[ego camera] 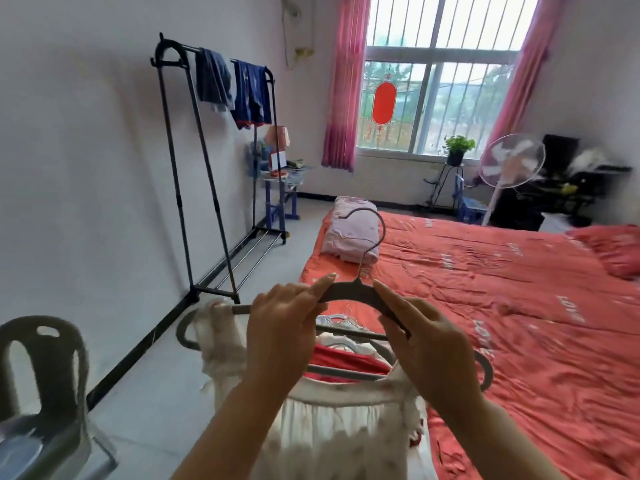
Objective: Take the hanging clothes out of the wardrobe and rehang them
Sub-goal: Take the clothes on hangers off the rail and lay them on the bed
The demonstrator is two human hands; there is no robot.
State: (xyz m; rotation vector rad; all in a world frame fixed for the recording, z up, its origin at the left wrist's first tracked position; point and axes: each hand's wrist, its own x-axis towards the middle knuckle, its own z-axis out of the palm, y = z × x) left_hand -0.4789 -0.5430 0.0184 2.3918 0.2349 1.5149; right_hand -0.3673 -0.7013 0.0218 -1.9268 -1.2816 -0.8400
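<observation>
L hand [280, 327] & R hand [433, 344] are each clasped on an arm of grey hanger [349, 292], frame centre; white garment [346, 427] is only part-threaded at 6 o'clock. Rack [215, 202] at 11 o'clock is hung w/ two blue garments [251, 95]; red item [346, 362] probably left.

Only one text is readable: a white word on the red bed cover [526, 382], prob. "LOVE", repeated approx. in rows. The nearest one is just right of where the right hand [436, 344] and left hand [284, 327] grip the hanger [349, 292]. The letters are blurry.
</observation>
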